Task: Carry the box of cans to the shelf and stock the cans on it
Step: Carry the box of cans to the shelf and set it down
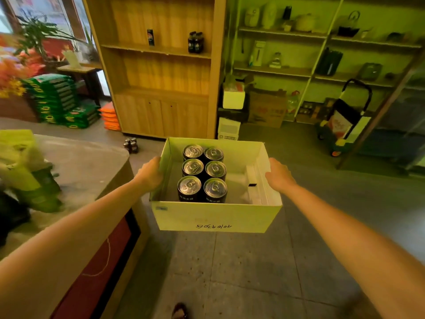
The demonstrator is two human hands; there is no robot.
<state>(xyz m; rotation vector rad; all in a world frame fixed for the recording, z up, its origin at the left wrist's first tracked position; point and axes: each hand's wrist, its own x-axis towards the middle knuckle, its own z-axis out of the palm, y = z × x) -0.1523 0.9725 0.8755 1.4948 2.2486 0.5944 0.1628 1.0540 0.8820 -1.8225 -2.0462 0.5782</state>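
We hold an open-topped pale cardboard box point(213, 217) out in front of us at arm's length, above the grey tiled floor point(253, 272) and just to the right of the grey-topped counter point(92, 162). Its open top faces up. Its broad near wall faces us, with a handwritten number that reads upside down from here.

Our left hand point(150, 173) wraps the left wall, and our right hand point(279, 174) clasps the right wall and its folded-in flap. The fingers of both curl out of sight round the far sides, so we cannot see how they lie.

Six black drink cans with silver tops point(202, 172) stand upright in the left half of the box, pull tabs up. They are packed touching in two columns of three. The long axis of that block runs away from us towards the tall wooden shelf unit point(161, 93), which stands straight ahead and well apart from the box.

On an upper board of that unit stand one dark can point(150, 37) and, to its right, two dark bottles point(195, 42). A small cluster of dark cans point(131, 145) sits on the floor near its base.
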